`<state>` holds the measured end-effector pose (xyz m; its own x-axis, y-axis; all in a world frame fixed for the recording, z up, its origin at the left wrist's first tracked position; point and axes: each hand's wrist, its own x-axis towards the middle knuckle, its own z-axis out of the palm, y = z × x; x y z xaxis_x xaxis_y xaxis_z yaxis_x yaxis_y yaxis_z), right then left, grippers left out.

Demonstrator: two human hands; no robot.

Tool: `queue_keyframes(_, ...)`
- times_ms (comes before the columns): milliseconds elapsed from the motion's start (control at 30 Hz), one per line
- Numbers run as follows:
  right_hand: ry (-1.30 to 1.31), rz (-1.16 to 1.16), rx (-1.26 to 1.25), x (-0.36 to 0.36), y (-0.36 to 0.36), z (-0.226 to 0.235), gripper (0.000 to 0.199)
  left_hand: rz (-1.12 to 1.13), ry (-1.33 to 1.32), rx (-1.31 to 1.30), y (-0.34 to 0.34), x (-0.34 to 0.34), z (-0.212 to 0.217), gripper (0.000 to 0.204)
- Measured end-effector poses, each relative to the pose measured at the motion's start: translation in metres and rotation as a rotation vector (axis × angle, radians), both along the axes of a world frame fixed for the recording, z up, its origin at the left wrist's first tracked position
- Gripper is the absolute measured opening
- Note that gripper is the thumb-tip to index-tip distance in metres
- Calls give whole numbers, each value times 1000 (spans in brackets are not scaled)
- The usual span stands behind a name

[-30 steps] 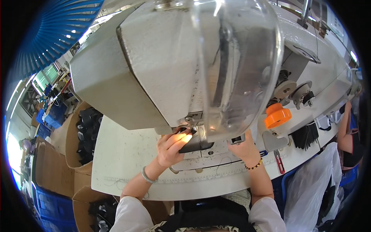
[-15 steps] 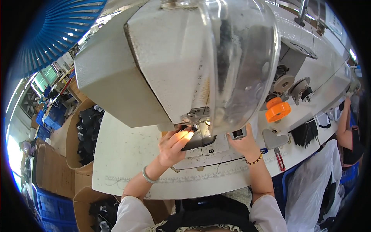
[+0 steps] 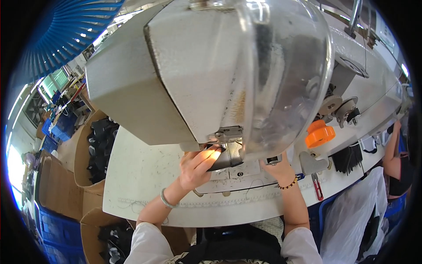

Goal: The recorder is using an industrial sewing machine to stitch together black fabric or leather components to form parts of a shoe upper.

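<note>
Across our wide white tabletop (image 3: 140, 180) stands a bulky grey-white metal sewing machine (image 3: 127, 97). Our left hand (image 3: 194, 170) grips a flat black piece (image 3: 227, 162) beneath its head; our right hand's (image 3: 278, 169) hold we cannot tell. Stitching seems underway, unfinished.

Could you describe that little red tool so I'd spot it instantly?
From the big pale sewing machine, look down to the white table. Right of the person's right hand, the red tool lies near the front edge, below a grey rounded piece in the picture. Its red body sets it apart from that piece and the nearby black strips.
</note>
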<state>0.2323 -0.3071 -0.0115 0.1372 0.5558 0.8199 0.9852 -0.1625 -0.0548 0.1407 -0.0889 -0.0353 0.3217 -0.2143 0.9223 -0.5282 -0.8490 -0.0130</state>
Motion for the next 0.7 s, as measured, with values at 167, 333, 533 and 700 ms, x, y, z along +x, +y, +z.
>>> queue_keyframes(167,130,3,100,-11,8,3,36,-6,84,21,4,-1,1,40)
queue_keyframes(333,183,22,188,-14,12,7,26,-28,69,38,9,1,3,43)
queue_keyframes(533,103,64,243,-13,12,6,15,-85,68,96,13,3,4,44)
queue_keyframes(700,48,45,269,-12,13,3,15,-75,31,124,11,5,4,45)
